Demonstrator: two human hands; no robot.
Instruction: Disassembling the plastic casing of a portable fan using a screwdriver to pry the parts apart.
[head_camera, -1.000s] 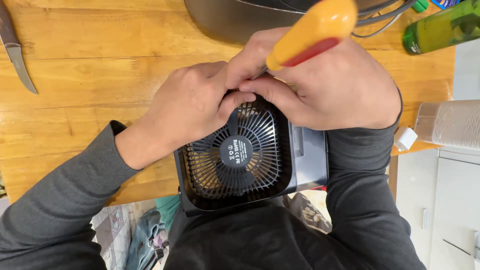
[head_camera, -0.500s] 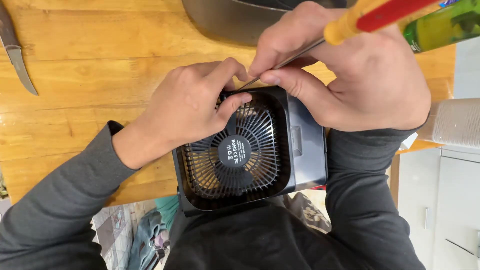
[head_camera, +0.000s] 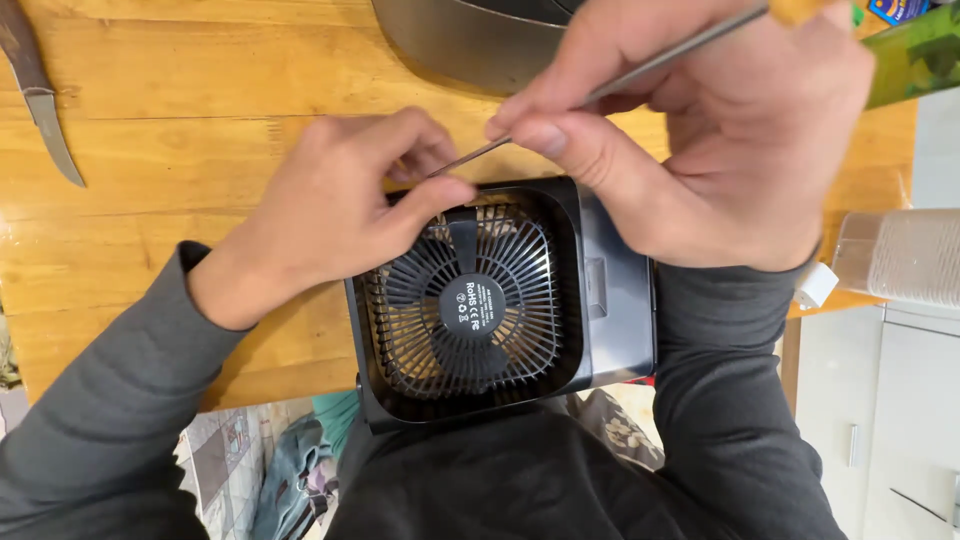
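Wooden table (head_camera: 200, 80) bears black fan (head_camera: 500, 310); left hand (head_camera: 340, 210) grips its top, right hand (head_camera: 700, 130) pinches screwdriver (head_camera: 560, 115).

This looks like a home, most likely a kitchen or dining corner. The work surface is a warm wooden table (head_camera: 200, 90) with visible grain and seams between its boards, not a workbench. A kitchen knife (head_camera: 40, 95) lies at its far left edge, and the rim of a large dark metal pot (head_camera: 470, 40) stands at the top. A green bottle (head_camera: 915, 55) sits at the upper right, near a roll of paper towel (head_camera: 900, 255). White cabinet doors (head_camera: 900, 430) with slim handles fill the right side, and below the table edge a patterned tiled floor (head_camera: 225, 460) shows, with some cloth lying on it
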